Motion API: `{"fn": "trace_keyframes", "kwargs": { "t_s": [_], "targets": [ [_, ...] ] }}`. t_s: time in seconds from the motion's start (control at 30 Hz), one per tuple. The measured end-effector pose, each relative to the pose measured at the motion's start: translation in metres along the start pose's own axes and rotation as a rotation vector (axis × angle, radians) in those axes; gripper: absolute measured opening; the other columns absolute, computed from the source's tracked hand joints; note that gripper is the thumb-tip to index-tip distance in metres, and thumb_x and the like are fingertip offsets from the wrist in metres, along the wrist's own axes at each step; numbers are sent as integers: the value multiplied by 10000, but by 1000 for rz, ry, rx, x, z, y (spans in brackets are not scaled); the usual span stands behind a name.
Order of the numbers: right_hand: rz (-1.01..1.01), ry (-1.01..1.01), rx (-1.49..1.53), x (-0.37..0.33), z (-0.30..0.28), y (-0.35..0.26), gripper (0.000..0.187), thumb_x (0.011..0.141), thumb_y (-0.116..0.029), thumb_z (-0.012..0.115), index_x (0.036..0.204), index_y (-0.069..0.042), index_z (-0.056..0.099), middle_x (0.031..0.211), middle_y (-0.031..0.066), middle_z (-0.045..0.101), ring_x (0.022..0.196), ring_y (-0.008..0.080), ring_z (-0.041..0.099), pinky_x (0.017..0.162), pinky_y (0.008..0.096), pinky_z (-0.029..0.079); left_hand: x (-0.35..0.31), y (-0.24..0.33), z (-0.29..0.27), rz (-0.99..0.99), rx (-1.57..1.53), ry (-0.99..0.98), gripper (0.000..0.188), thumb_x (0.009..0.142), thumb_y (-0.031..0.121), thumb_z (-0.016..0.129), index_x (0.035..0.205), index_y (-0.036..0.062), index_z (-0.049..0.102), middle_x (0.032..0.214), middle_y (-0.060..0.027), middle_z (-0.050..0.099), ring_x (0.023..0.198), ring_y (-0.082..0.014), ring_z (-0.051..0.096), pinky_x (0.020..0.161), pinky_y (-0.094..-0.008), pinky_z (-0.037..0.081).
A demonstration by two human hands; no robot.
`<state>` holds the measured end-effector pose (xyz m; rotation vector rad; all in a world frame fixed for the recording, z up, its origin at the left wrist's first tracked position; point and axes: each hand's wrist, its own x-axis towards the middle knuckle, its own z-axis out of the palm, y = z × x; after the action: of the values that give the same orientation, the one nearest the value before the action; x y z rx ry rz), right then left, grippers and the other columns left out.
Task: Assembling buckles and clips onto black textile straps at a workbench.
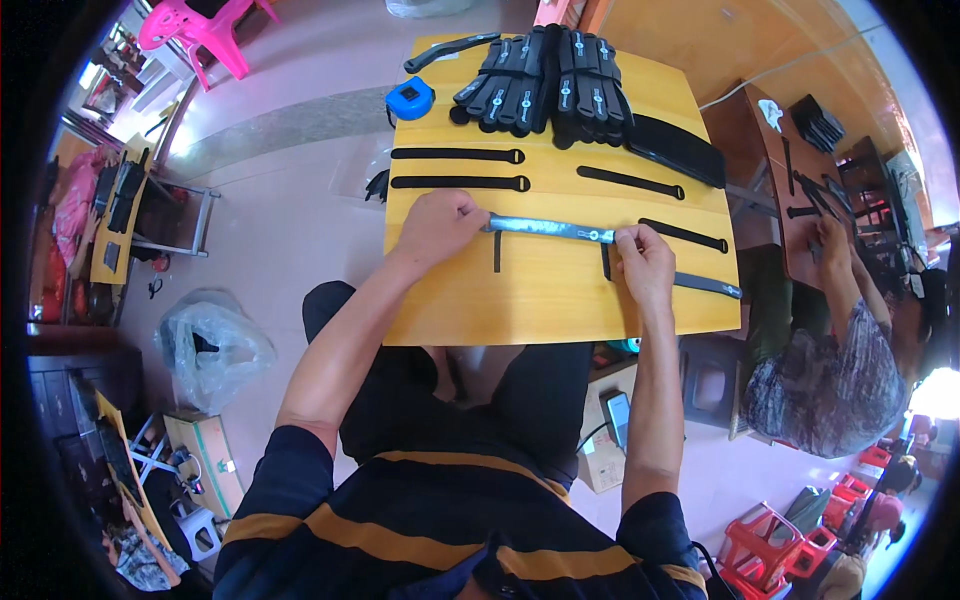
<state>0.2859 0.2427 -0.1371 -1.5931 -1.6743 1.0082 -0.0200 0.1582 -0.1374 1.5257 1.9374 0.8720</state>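
Starting at the far left corner of the yellow worktop (450,312), past the blue tape measure (410,99). Down now to the left hand (438,230), just on the near side of two black straps (458,183) lying side by side. Grasps there with bent fingers, pinching the left end of the shiny grey strap (552,229) against the thumb. Just below that end, a thin dark strip (497,252), pointing away from the near edge. On along the shiny grey strap: spans the gap between both hands above the middle of the worktop, long axis left to right, right end dipping slightly nearer. Looks straight, well drawn out; can't tell whether touching the worktop or held just clear. No nearer one hand than the other, being caught at both ends. Across to the right hand (648,265): pinches the right end between thumb and fingers. Just beyond those knuckles, a loop-ended black strap (690,236), and finally, right of the wrist, a second grey strap (708,286), slanting toward the right edge.
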Motion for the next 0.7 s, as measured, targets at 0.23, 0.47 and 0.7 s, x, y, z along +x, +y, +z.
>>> {"fn": "trace_keyframes", "kwargs": {
  "t_s": [0.23, 0.47, 0.7],
  "targets": [
    [-19, -31, -43, 4, -1, 6, 228, 933, -243, 684, 888, -20, 701, 716, 60, 673, 655, 130, 593, 655, 298, 495, 0, 5, -2, -34, 36, -44, 270, 823, 305, 687, 787, 44, 748, 758, -159, 690, 731, -325, 676, 672, -424, 525],
    [-26, 4, -74, 5, 2, 6, 241, 928, -256, 691, 876, -21, 705, 719, 62, 671, 664, 130, 598, 673, 296, 498, -3, 2, -1, -5, 27, 12, 252, 830, 264, 725, 771, 19, 728, 645, -108, 650, 605, -201, 635, 582, -354, 490],
    [-29, 21, -110, 6, 3, 8, 263, 924, -284, 695, 867, -27, 713, 709, 64, 679, 651, 148, 610, 668, 306, 503, -3, 1, 0, -2, 36, 15, 239, 820, 260, 733, 774, 26, 727, 659, -103, 660, 612, -202, 642, 591, -345, 498]
  ]
}}
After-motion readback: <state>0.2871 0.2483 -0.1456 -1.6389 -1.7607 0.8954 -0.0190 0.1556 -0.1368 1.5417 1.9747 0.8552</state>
